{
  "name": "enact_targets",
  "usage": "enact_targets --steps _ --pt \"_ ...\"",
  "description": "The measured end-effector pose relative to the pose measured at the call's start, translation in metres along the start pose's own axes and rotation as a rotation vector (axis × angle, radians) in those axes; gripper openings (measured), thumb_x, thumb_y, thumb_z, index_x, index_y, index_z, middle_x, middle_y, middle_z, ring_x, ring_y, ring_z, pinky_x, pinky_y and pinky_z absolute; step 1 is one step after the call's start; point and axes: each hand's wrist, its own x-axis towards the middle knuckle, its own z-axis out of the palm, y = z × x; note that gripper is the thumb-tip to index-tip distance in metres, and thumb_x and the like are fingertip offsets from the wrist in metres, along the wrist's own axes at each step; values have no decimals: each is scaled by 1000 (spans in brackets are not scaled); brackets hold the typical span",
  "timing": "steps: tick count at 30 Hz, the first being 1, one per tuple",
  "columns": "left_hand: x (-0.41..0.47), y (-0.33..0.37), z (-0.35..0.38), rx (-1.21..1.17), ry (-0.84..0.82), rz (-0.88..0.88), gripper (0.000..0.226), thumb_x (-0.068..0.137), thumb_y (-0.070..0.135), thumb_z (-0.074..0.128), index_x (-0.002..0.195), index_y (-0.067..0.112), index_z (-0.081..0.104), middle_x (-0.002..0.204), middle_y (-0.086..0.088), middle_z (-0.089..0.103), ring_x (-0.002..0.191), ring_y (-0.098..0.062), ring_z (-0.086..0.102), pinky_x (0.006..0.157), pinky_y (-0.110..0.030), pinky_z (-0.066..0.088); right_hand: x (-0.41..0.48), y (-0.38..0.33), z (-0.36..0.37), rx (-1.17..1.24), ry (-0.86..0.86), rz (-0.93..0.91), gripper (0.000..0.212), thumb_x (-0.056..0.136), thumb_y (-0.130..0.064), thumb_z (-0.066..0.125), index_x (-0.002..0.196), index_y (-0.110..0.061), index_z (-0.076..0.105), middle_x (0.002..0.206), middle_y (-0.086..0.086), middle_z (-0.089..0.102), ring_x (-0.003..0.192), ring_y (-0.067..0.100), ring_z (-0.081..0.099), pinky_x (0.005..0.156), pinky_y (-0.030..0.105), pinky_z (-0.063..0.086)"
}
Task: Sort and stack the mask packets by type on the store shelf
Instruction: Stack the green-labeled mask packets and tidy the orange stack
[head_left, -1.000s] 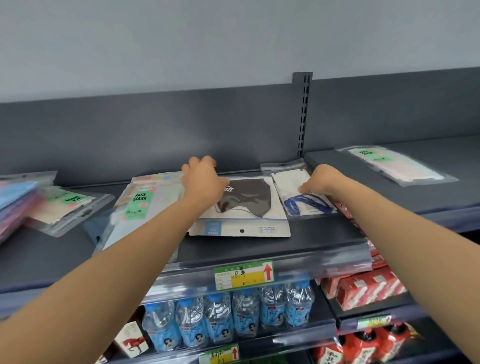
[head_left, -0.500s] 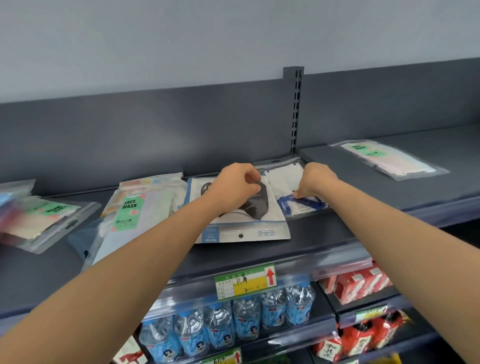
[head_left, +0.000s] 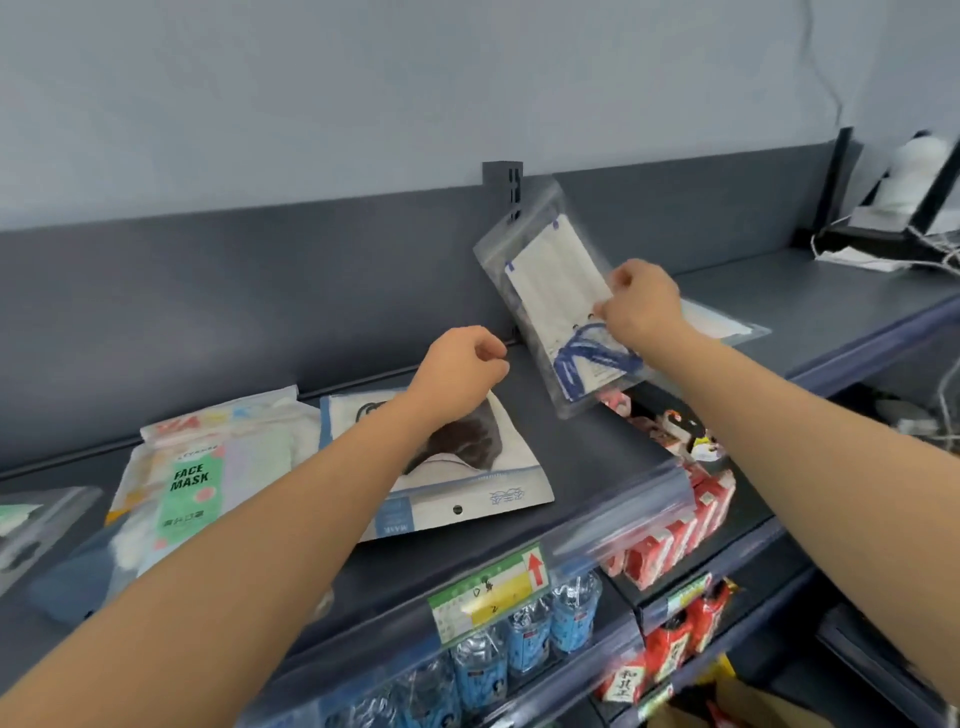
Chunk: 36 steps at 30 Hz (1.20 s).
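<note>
Blue water bottles (head_left: 524, 649) sit on the lower tier, untouched. On the shelf (head_left: 613, 457), my left hand (head_left: 460, 371) has come off the grey-mask packet (head_left: 467, 467) and now hovers loosely curled above it, holding nothing; that packet lies flat beside the FACE MASK packet (head_left: 202, 478). My right hand (head_left: 641, 306) has lifted the clear white-mask packet (head_left: 550, 306), pinched at its edge and tilted in the air. Behind it, a similar clear packet (head_left: 727, 325) lies on the right bay; I judge that's its pile.

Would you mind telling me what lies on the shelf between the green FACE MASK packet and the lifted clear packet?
In the head view, the black-mask packet lies there, partly under the left hand.
</note>
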Motion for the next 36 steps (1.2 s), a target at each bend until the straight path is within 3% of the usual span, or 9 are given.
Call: enact_targets --steps 3,8,10,13,15,17,22,32,36 --pt "8 10 6 -105 -11 -11 34 90 20 60 122 9 57 120 -7 60 95 -16 54 82 -27 44 -8 5 -13 92 63 7 23 86 -4 60 108 1 56 95 6 50 84 20 45 70 27 34" --pt "25 27 23 -313 -49 -167 73 87 32 66 144 5 29 139 -10 46 121 -25 50 97 -31 42 -22 10 -29 190 62 49 34 87 -8 62 120 2 57 109 16 60 96 29 58 80 35 45" --pt "28 35 31 -535 -130 -263 79 86 31 68 145 3 24 137 -14 49 112 -25 56 95 -36 48 -21 17 -36 231 47 61 37 87 -8 63 123 3 56 110 16 60 94 22 57 79 31 44" --pt "33 49 41 -838 -205 -348 35 89 18 65 118 3 52 110 -13 63 80 -19 62 70 -29 55 -12 29 -44 300 1 81 41 87 -10 65 127 -1 57 109 7 61 95 16 58 85 27 46" --pt "41 55 47 -863 -156 -350 4 91 9 61 93 8 57 94 -10 66 72 -18 62 62 -29 54 -2 38 -48 387 -27 111 42 89 -10 63 130 -2 55 112 9 63 94 20 62 89 32 51" --pt "52 57 52 -854 -70 -358 9 92 3 57 85 9 56 93 -11 66 72 -19 63 61 -31 54 12 47 -56 449 -34 136 39 91 -10 60 128 1 54 105 10 62 84 20 62 81 29 52" --pt "76 56 60 -824 88 -440 16 93 -3 50 107 3 56 103 -13 64 72 -20 64 65 -34 56 51 81 -74 184 45 218 39 89 -12 61 121 10 57 125 24 60 119 36 55 100 42 45" --pt "86 66 81 -716 159 -514 20 92 -4 50 112 -4 57 100 -16 65 82 -27 65 76 -39 56 104 124 -54 -221 -362 279 76 85 -46 65 138 3 39 145 17 42 131 38 40 112 45 30" --pt "85 67 86 -684 189 -531 20 92 -3 51 111 -4 57 107 -18 65 93 -31 66 82 -42 56 117 130 -48 -338 -409 291 87 74 -56 70 139 -6 39 146 16 40 132 39 35 110 47 31"
